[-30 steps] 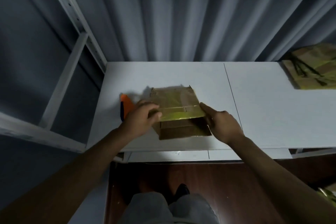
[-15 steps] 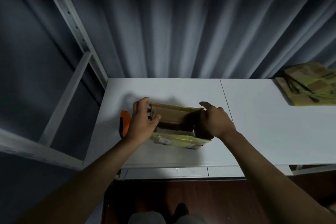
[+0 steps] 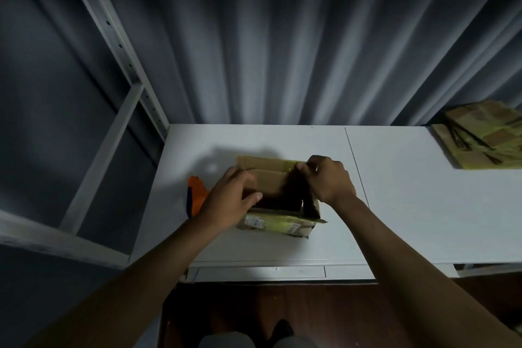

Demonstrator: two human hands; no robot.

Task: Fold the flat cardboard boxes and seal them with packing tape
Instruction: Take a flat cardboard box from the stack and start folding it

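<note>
Both hands on the open cardboard box (image 3: 278, 213), sitting on the white table (image 3: 395, 206): left hand (image 3: 228, 200) curled over its left wall, right hand (image 3: 329, 179) pinching the far-right flap. Orange tape dispenser (image 3: 195, 194) just left; flat boxes (image 3: 485, 135) far right.

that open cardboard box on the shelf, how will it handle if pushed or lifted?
The cardboard box looks empty, its inside dark, so probably light and apt to slide on the smooth white shelf. Flaps stand loose and the near right corner looks torn, so its walls likely flex. Wide and low, so unlikely to tip.
</note>
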